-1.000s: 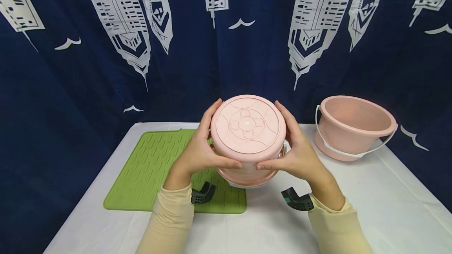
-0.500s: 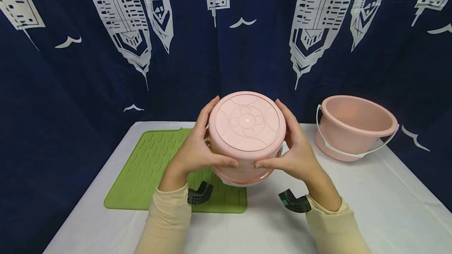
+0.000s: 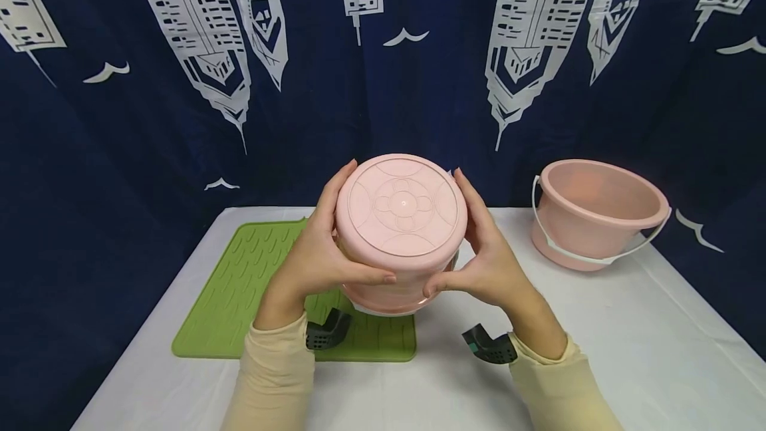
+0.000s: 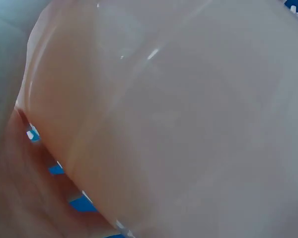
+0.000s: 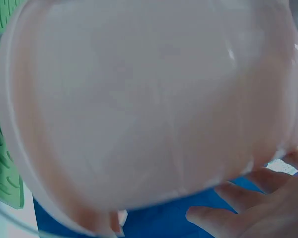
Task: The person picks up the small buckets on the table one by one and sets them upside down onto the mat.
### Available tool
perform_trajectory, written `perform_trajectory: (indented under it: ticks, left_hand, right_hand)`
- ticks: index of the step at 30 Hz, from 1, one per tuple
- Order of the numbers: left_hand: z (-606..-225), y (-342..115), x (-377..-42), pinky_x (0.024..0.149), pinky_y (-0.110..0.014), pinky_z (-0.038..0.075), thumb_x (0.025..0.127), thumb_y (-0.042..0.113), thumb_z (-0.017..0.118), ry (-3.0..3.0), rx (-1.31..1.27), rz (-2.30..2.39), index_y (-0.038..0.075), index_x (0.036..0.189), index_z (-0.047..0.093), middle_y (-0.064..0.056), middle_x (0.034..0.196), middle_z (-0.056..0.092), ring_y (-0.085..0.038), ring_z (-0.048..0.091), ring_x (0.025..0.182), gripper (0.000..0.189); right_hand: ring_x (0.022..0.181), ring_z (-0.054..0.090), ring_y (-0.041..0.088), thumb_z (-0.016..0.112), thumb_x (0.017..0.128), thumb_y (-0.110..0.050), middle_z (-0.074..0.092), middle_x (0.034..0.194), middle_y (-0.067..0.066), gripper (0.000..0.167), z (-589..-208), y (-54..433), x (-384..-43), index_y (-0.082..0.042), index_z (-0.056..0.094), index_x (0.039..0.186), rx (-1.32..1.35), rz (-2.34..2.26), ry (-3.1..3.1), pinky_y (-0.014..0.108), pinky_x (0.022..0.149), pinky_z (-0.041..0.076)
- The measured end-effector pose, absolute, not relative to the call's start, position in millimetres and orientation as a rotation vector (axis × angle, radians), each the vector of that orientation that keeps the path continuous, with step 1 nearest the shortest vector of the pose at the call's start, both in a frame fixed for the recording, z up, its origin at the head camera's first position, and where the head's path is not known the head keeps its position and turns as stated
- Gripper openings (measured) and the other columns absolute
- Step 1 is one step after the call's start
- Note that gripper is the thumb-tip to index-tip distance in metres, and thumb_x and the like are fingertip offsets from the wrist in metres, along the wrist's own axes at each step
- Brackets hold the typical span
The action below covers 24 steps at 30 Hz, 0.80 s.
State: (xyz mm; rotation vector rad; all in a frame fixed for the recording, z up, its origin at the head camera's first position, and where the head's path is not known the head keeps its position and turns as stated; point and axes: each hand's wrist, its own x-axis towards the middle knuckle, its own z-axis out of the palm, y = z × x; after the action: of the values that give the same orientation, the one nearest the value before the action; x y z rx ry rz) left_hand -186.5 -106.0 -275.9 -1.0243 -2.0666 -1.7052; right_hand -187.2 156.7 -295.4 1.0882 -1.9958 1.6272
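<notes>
Head view, contents by size. Curtain [image 3: 359, 105]: navy, printed with white buildings and birds; fills the background. Table [image 3: 634, 344]: white cloth covering. Mat [image 3: 221, 328]: green, ribbed, flat on the table, left of centre. Held bucket [image 3: 403, 205]: pink, inverted and tilted, base toward the camera, between both hands; it overlaps the mat's right-hand part. Second bucket [image 3: 589, 225]: pink, upright on the table at far right, its white handle [image 3: 604, 262] down across the front. Sleeves [image 3: 269, 378]: two, cream. Left hand [image 3: 323, 251] and right hand [image 3: 479, 258]: one per side of the held bucket, fingers spread wide and gripping its wall, thumbs to the front.

Left wrist view: adds the fingers [image 4: 35, 193] behind the wall, blue gaps between them. Right wrist view: adds the far fingers, fanned, the lowest appearing just off the wall, plus the bucket's curved rim near the mat; the flower emblem [image 3: 403, 203] on the base shows from the head only.

Against the earlier head frames: held bucket and hands slightly farther left; right thumb now bent, formerly straight; second bucket and mat unmoved on the table.
</notes>
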Motion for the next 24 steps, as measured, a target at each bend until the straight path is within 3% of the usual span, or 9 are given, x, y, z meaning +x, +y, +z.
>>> perform_trajectory:
  ticks: [5,10,18,24]
  left_hand:
    - [-273,-121,-187,0.109,-0.045,0.037,0.049,0.000,0.100,-2.090,-0.970,-1.685,0.026,0.161,0.020,0.005,0.158,0.034,-0.019,0.042,0.137,0.140]
    - [-269,-141,-192,0.106,-0.047,0.039,0.051,0.003,0.100,-2.146,-0.899,-1.636,0.024,0.161,0.022,0.005,0.158,0.034,-0.018,0.042,0.136,0.137]
    - [-248,-209,-197,0.099,-0.022,0.043,0.053,-0.010,0.095,-2.229,-0.762,-1.522,0.015,0.161,0.022,-0.006,0.156,0.036,-0.020,0.048,0.126,0.133]
    - [-241,-257,-202,0.097,-0.014,0.039,0.059,-0.013,0.090,-2.356,-0.595,-1.477,0.020,0.161,0.020,-0.011,0.156,0.034,-0.016,0.044,0.127,0.128]
  right_hand:
    - [0.150,0.024,0.023,0.091,0.057,-0.054,0.023,0.164,0.005,0.136,-295,158,-188,-0.022,0.012,0.163,1.040,1.545,-2.072,0.042,0.117,0.025]
    - [0.150,0.022,0.022,0.090,0.059,-0.053,0.021,0.165,0.003,0.134,-295,161,-186,-0.024,0.012,0.163,0.989,1.531,-2.107,0.053,0.115,0.024]
    - [0.150,0.021,0.023,0.091,0.061,-0.047,0.020,0.166,0.002,0.132,-297,164,-188,-0.022,0.012,0.163,0.993,1.568,-2.104,0.052,0.115,0.024]
    - [0.149,0.024,0.026,0.096,0.062,-0.029,0.022,0.165,0.005,0.130,-296,166,-192,-0.018,0.016,0.163,1.012,1.580,-2.059,0.050,0.115,0.025]
